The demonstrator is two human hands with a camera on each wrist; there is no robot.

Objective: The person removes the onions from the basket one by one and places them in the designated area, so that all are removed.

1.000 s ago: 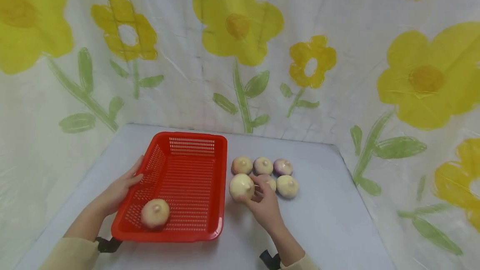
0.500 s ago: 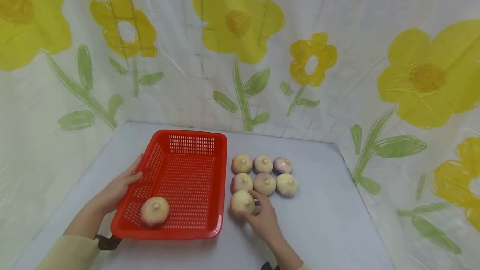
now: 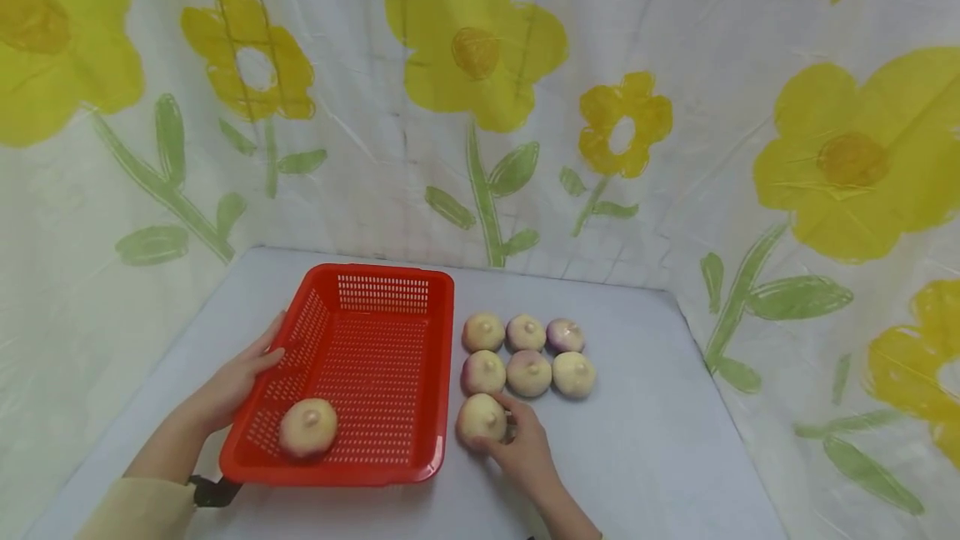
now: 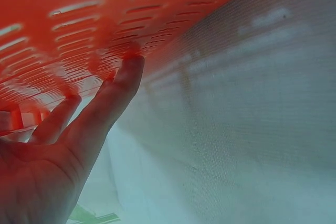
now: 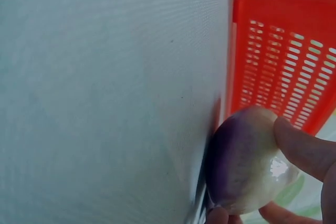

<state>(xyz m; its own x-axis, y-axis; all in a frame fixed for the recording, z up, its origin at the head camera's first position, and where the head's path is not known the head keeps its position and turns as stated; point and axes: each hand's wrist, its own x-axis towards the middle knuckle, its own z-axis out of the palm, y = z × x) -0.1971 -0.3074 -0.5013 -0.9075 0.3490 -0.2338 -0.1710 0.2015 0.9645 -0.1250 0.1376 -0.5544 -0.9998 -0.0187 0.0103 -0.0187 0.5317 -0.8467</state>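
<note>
My right hand [image 3: 521,448] holds a round cream-and-purple turnip [image 3: 480,420], thumb on one side and fingers on the other. In the right wrist view this turnip [image 5: 252,161] has its purple side toward the white tabletop and is right down at it. Just beyond stand two rows of similar turnips [image 3: 528,373], pale nubs up. My left hand [image 3: 228,390] holds the left side of a red perforated basket [image 3: 437,373], its thumb over the rim. The left wrist view shows its fingertips [image 4: 131,66] against the basket's outer wall. One turnip [image 3: 308,427] lies in the basket's near left corner.
The white tabletop [image 3: 637,457] extends to the right of the turnips. A hanging sheet [image 3: 360,148] with yellow flowers rises behind the table's far edge and along both sides. The basket's right wall stands close beside the turnip rows.
My right hand has moved the turnip toward me, from over the second row to a spot in front of it, uncovering that row's left turnip. The left hand and basket stay put.
</note>
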